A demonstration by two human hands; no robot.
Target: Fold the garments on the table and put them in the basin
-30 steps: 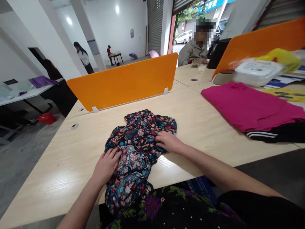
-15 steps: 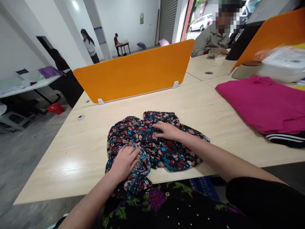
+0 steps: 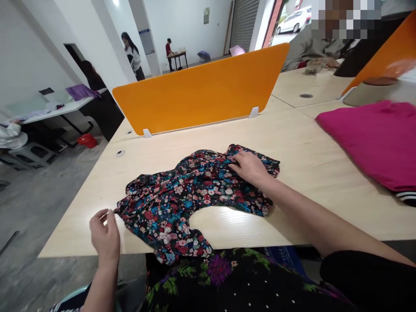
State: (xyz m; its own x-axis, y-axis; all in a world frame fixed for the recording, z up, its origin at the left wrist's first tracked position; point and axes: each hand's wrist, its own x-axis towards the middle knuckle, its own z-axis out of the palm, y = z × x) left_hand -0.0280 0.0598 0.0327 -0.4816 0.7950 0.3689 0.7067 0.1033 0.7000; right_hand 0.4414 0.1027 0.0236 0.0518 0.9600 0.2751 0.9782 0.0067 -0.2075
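The floral cloth (image 3: 198, 184) lay rumpled near the front edge of the desk (image 3: 297, 167), curving from near the left front corner toward the middle, with a bare bay of desktop between its two lower flaps; the left hand (image 3: 105, 238) had its grip closed, thumb and fingertips pinching the cloth's leftmost tip; the right hand (image 3: 251, 168) rested on the other end, fingers partly bent and thumb apart, and whether that grip had hold of any fabric could not be told.

The left pinch took in only a small tip, so a hard pull outward could probably have slipped it free; if the right hand merely rested there, the same pull might have dragged the whole piece toward the left edge instead of flattening its gathers; the lower left flap reached the front edge, just beside the wearer's dark flowered clothing (image 3: 247, 277), where it seemed liable to slide over or catch; the similar patterns could also have made that border easy to misjudge; the magenta cloth (image 3: 370, 143), toward the right, lay well apart and posed little risk of snagging.
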